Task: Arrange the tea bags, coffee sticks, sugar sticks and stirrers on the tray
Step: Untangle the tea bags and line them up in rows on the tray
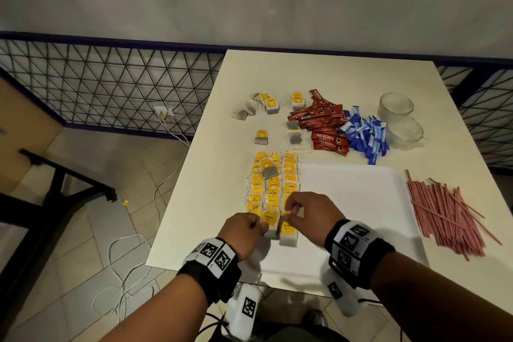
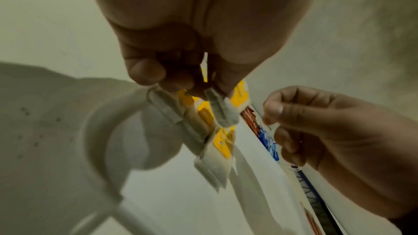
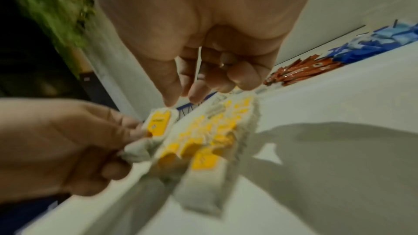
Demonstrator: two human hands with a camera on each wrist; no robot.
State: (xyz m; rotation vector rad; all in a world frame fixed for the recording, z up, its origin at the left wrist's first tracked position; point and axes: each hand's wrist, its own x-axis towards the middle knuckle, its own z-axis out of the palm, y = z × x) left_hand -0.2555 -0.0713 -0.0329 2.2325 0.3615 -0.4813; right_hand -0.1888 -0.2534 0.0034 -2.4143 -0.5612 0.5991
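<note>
Both hands at table's near edge: left hand [image 1: 244,226] pinches a tea bag [image 1: 270,218], right hand [image 1: 308,214] fingers curled, apparently holding nothing; we judge tea-bag rows [image 1: 273,183] unfinished, next: seat bag w/o disturbing neighbours.

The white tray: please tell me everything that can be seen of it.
The white tray is a flat rectangle with rounded corners and a low raised rim, apparently plastic. It lies level on the white table, at its near edge. Rows of yellow-tagged tea bags cover its left side; the rest is bare. The pink stirrers lie on the table to its right. Both hands work over its near-left corner.
</note>
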